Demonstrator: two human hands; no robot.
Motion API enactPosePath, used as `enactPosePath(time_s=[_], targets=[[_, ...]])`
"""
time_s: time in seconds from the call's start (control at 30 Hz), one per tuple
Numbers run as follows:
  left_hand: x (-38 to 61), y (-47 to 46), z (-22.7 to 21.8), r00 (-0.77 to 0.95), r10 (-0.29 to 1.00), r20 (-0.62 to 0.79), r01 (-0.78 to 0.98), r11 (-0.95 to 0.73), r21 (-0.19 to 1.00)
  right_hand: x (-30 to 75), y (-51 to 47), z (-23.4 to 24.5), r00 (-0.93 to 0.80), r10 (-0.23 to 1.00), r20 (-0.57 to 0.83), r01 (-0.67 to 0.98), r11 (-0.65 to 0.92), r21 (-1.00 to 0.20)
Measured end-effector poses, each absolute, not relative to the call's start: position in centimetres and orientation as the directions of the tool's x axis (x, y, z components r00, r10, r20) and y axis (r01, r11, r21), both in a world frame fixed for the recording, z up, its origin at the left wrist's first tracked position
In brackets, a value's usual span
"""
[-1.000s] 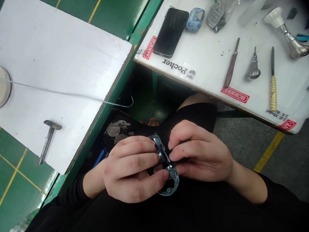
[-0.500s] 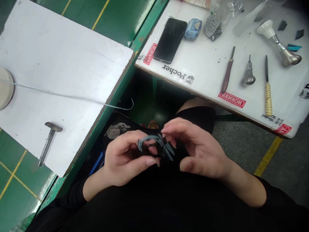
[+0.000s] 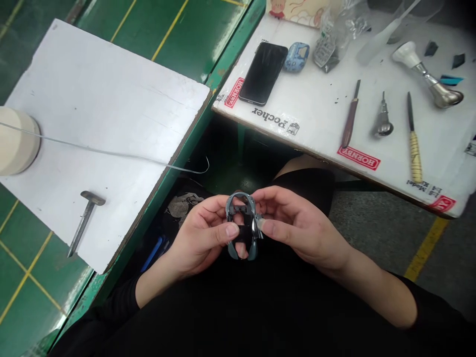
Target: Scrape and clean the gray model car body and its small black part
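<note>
Over my lap I hold a small grey-blue model car body (image 3: 242, 225) between both hands. My left hand (image 3: 203, 238) grips its left side, thumb across the middle and fingers curled underneath. My right hand (image 3: 297, 228) pinches its right side with thumb and fingertips. The shell is turned so its open frame faces me, and my left fingers show through the openings.
A white board (image 3: 104, 124) on the green bench at left carries a metal hammer-like tool (image 3: 85, 218), a cream spool (image 3: 17, 141) and a thin wire. The white table (image 3: 316, 114) at right holds a black phone (image 3: 263, 73), a blue case (image 3: 296, 50), plastic bags and several hand tools (image 3: 383, 121).
The car body has been turned in my hands, from lying sideways to facing me upright. Both hands have closed in on its sides. The view has shifted slightly.
</note>
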State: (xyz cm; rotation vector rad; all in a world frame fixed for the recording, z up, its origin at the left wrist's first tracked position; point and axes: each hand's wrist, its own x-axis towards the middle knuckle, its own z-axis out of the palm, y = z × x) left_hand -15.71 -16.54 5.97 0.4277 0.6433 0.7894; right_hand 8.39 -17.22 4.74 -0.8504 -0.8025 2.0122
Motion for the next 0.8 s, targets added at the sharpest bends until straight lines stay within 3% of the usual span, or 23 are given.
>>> enactPosePath(time_s=[0.3, 0.5, 0.63, 0.8], targets=[[-15.4, -16.3, 6.1, 0.553, 0.716, -0.425, -0.528, 0.696, 0.486, 7.9, -17.9, 4.4, -0.457, 0.844, -0.282, -0.422, -0.484, -0.766], [-15.4, -16.3, 5.9, 0.547, 0.703, -0.455, -0.503, 0.71, 0.492, 7.4, -17.8, 3.7, -0.488, 0.82, -0.3, -0.449, -0.53, -0.719], [-15.3, -16.3, 5.8, 0.551, 0.683, -0.478, -0.486, 0.729, 0.481, 7.5, -17.6, 3.2, -0.447, 0.861, -0.241, -0.485, -0.46, -0.744], [-15.2, -16.3, 5.8, 0.556, 0.683, -0.474, -0.497, 0.73, 0.469, 7.5, -17.7, 3.3, -0.415, 0.865, -0.281, -0.413, -0.454, -0.789]])
